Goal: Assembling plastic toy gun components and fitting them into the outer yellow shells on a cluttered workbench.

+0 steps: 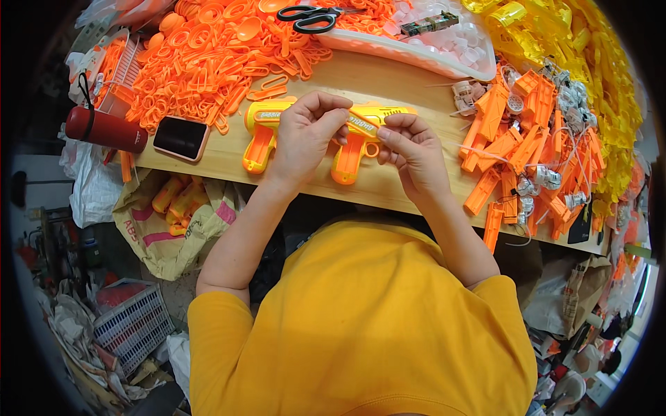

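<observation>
Two yellow-and-orange toy bubble guns lie side by side on the table, a left one [259, 149] and a right one [349, 161]. Over the right gun's body, a small orange strip with raised lettering [363, 125] slants between my hands. My left hand [310, 135] is closed, thumb and forefinger pinched at the strip's upper left end. At its lower right end, the thumb and forefinger of my right hand [415, 147] pinch together, the other fingers curled. My left hand hides part of the left gun's front. A similar strip sits flat on the left gun.
Orange plastic parts [201, 83] heap at the far left, beside a phone [181, 138] and red flask [104, 130]. Black-handled scissors [312, 19] rest by a white tray [409, 50]. Wired orange parts [510, 145] pile right, near yellow shells [590, 62]. A sack [163, 243] hangs below.
</observation>
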Tool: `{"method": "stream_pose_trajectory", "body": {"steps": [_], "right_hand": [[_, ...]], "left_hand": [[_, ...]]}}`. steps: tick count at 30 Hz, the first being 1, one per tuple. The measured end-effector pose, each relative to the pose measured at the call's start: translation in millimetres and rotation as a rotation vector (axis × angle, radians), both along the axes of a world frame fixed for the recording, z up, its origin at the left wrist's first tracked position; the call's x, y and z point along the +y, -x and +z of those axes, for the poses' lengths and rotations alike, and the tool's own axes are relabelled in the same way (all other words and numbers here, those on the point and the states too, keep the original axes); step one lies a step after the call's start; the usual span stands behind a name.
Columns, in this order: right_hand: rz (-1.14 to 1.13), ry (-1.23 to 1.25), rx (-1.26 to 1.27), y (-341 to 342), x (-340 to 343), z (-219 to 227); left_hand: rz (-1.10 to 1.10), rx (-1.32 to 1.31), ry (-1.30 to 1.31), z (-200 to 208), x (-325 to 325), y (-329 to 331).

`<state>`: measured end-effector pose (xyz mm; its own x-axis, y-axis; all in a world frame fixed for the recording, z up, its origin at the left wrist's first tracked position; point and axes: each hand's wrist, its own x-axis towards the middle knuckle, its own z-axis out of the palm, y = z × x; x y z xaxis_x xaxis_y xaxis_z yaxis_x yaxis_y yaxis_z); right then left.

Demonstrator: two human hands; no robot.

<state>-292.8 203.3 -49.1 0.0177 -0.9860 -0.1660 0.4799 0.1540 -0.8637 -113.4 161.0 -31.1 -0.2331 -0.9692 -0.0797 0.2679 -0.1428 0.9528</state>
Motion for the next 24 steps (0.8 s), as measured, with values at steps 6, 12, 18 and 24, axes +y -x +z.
{"method": "stream_pose_trajectory", "body": {"steps": [6,12,18,24], "right_hand": [[-0.06,0.035,0.028,-12,3,4],[-0.101,0.144,0.112,-17,8,2],[-0.085,0.033,0.005,-13,8,3],[-0.032,-0.141,-0.187,-8,5,2]], "left_hand": [[-0.004,0.018,0.027,1,-1,1],[0.005,0.108,0.021,-1,-1,2],[-0.007,0.126,-0.007,-5,0,3],[-0.007,0.125,-0.001,-7,-2,3]]}}
